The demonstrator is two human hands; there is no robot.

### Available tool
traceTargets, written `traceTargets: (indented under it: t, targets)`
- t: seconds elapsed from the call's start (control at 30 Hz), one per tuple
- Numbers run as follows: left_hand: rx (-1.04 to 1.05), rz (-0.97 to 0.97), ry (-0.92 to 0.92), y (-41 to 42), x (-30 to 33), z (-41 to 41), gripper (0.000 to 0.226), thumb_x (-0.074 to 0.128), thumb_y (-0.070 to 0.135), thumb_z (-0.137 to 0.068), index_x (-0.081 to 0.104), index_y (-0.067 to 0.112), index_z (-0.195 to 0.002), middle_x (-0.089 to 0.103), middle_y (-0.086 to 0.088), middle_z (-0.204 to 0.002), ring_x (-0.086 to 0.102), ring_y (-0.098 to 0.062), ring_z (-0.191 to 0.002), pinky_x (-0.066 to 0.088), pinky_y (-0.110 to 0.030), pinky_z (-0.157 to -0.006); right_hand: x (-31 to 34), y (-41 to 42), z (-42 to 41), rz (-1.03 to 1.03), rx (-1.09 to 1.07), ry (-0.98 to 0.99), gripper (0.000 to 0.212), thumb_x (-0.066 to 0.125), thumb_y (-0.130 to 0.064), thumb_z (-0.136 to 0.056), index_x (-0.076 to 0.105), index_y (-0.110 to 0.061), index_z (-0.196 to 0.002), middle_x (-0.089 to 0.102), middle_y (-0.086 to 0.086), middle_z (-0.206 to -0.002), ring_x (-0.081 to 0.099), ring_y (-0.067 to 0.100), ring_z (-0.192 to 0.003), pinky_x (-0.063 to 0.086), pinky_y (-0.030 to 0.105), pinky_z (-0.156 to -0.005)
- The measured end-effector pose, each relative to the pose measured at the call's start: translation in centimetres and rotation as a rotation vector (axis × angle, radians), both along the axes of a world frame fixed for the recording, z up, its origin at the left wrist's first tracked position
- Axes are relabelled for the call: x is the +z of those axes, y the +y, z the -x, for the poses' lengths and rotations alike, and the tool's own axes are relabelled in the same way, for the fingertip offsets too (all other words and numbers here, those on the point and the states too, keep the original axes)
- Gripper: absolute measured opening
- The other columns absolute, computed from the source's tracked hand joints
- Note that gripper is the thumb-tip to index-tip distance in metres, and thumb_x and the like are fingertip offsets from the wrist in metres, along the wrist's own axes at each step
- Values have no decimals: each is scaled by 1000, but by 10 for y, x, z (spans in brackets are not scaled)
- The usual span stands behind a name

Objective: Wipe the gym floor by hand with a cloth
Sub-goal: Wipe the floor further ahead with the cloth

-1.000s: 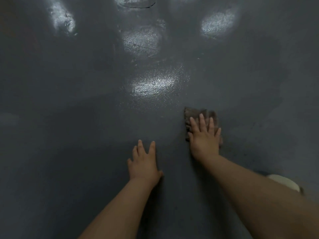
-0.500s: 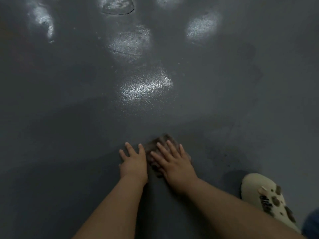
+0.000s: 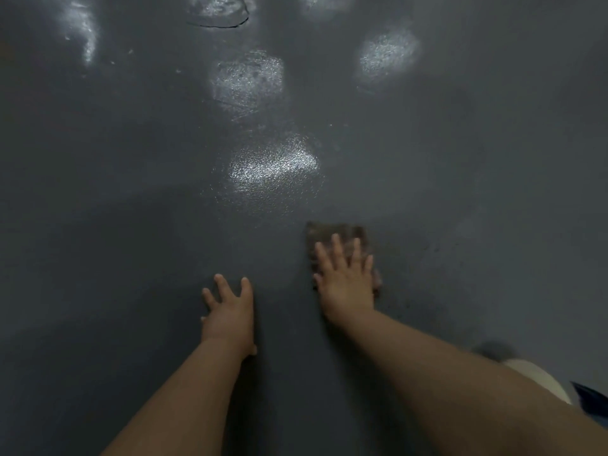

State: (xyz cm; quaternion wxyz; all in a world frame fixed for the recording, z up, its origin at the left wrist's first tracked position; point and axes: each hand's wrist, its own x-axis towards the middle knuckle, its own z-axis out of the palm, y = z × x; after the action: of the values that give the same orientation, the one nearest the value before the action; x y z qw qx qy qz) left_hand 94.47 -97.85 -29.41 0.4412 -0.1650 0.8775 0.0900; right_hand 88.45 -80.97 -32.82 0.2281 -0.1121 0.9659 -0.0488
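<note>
A small brown cloth [image 3: 324, 232] lies flat on the dark grey gym floor [image 3: 131, 225], right of centre. My right hand [image 3: 347, 279] presses on it with straight, spread fingers and covers most of it; only the cloth's far edge and sides show. My left hand [image 3: 228, 306] rests flat on the bare floor to the left and a little nearer me, fingers spread, holding nothing. A strip of floor separates the two hands.
Bright light reflections [image 3: 273, 167] shine on the floor ahead. A dark curved crack or mark [image 3: 218, 24] sits at the top. A pale shoe [image 3: 539, 378] and a bit of blue cloth [image 3: 592, 394] show at the lower right.
My right hand has slid the cloth away from my left hand, to the right and further from me. The left hand stays planted on the floor.
</note>
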Motion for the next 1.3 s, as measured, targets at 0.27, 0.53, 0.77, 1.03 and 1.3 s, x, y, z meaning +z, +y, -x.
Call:
traceTargets:
  t: [0.27,0.53,0.77,1.03,1.3]
  targets:
    - [20,5,11,-1,-1,-2,119,78,26,-77,-16,20,-150,-31,-22,-150,-13,-45,-142,26,-51,-112,-4,15,26,24,438,31,55,16,-51,-97,9,-39,-150,-6,-4,-160,-12,26,-146,-11,46,-114]
    - [-13,164,-6,10,3,-1,110,71,31,-82,-16,22,-150,-21,-21,-154,-7,-38,-145,12,-52,-115,-8,76,77,-19,-253,46,53,27,-41,-101,6,-38,-150,-9,-4,-160,-13,29,-146,-4,52,-116]
    - [-61,159,194,55,9,17,93,62,37,-87,-1,14,-151,-5,-18,-157,5,-32,-145,15,-40,-117,-7,22,18,93,224,-8,56,14,-49,-96,9,-36,-150,-4,-1,-160,-12,32,-145,-10,48,-114]
    - [-45,-2,118,118,5,28,106,70,31,-82,-11,27,-150,-22,-16,-155,-10,-36,-144,12,-50,-116,-15,95,59,34,66,82,53,32,-43,-98,18,-39,-149,2,-3,-160,-2,27,-147,1,44,-117]
    - [-26,-75,108,113,1,25,110,74,19,-81,-11,30,-150,-26,-13,-154,-13,-37,-144,25,-56,-110,-10,141,67,-23,-583,43,54,27,-41,-101,6,-36,-151,-11,-2,-160,-12,31,-145,-3,54,-116]
